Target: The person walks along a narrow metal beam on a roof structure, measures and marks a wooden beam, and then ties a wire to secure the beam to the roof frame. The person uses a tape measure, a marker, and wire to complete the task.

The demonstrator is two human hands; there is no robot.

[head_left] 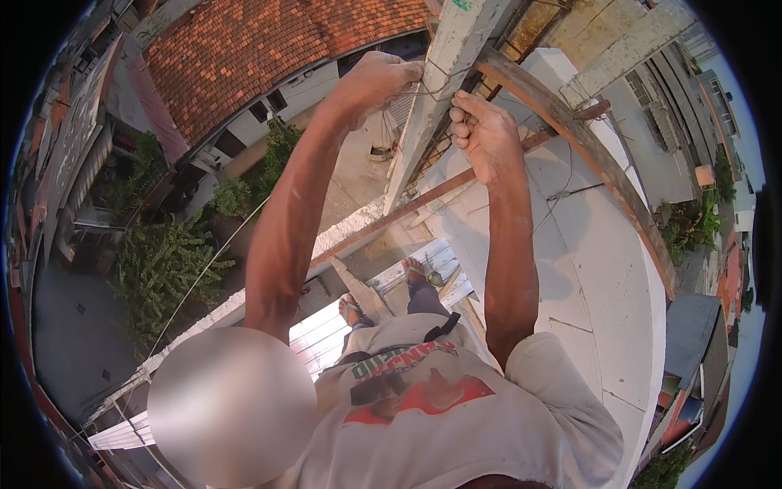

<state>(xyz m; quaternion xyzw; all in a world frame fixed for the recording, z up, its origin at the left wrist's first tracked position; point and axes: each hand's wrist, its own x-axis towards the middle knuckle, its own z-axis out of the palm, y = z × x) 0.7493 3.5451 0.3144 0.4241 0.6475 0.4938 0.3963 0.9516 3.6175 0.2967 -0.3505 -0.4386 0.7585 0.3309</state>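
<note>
A long, worn whitish post (440,73) stands in front of me, with thin dark wire (433,93) looped across it. At the left side of the post, my left hand (381,83) is closed, thumb and fingers pinching the wire. To the right of the post, my right hand (487,134) is also closed, its fingertips pressed together on a strand of the wire. A brown wooden beam (562,114) passes behind the post, close to my right hand. The back of the post, where the wire passes, is hidden.
I stand high up, my sandalled feet (350,308) near a narrow board (366,289) and pale ribbed sheets. A pale block wall (595,269) rises at the right. Down at the left are a tiled roof (236,61), a yard and trees (167,261).
</note>
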